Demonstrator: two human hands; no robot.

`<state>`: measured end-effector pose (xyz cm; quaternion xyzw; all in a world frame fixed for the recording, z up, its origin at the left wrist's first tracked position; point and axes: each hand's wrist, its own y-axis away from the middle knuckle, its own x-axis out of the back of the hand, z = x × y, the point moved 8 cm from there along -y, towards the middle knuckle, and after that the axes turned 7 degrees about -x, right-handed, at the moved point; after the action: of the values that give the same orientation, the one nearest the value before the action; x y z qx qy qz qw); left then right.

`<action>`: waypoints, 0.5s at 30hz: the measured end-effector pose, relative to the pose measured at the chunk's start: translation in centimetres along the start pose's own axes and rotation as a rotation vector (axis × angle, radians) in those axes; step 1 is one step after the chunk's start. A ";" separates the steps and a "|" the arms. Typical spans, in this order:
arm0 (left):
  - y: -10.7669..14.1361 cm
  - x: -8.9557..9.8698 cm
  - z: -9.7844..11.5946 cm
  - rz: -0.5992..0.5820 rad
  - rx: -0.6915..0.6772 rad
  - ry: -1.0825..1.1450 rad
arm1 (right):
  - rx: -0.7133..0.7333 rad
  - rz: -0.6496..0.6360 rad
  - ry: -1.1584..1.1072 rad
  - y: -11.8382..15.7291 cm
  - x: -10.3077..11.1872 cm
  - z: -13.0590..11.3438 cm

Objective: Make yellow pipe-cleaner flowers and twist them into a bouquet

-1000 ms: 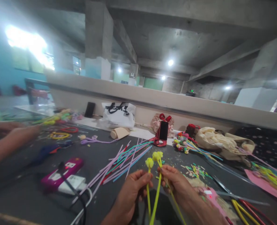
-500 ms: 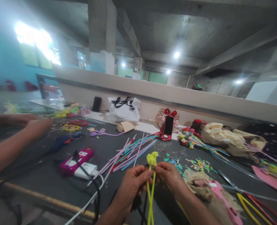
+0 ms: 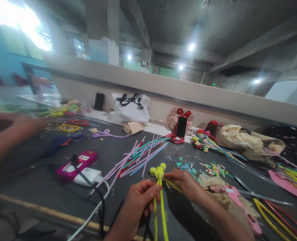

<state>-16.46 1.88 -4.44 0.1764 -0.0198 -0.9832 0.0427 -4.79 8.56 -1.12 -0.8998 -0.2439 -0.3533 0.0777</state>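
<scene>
Stems (image 3: 164, 214) — yellow, slim, fuzzy-looking — run six to twelve o'clock in the head view, pinched by the left hand (image 3: 144, 198). Their knobbly heads (image 3: 159, 172) lie at twelve from its fingertips, nine from the nearer right hand (image 3: 186, 182) — its fingers drawn together, though whether gripping the slanting strand (image 3: 172, 185) I cannot tell.

Three yellow fuzzy heads (image 3: 159, 173), one pink glue gun (image 3: 241, 203), one white bag (image 3: 132, 113)

Glaring window (image 3: 22, 28), dim ceiling (image 3: 173, 23), blurred left edge
</scene>
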 end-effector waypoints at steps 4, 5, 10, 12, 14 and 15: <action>0.2 0.6 -0.5 0.015 0.024 0.010 | 0.067 0.028 0.082 0.6 0.4 -0.2; 0.2 0.6 -0.7 0.011 0.037 0.009 | 0.069 0.054 0.082 0.7 0.7 0.0; 0.3 1.1 -1.3 0.069 0.062 -0.024 | 0.027 0.217 -0.013 1.4 3.0 0.5; 0.3 1.4 -1.5 0.103 0.065 -0.038 | -0.022 0.265 -0.085 1.7 4.0 0.8; 0.4 1.7 -1.8 0.116 0.075 -0.044 | -0.081 0.300 -0.160 2.0 4.9 1.1; 0.4 1.9 -1.9 0.117 0.075 -0.046 | -0.108 0.311 -0.192 2.0 5.3 1.3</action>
<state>-17.53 1.29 -6.81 0.1537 -0.0677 -0.9814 0.0928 0.34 9.22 1.51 -0.9591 -0.0887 -0.2622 0.0594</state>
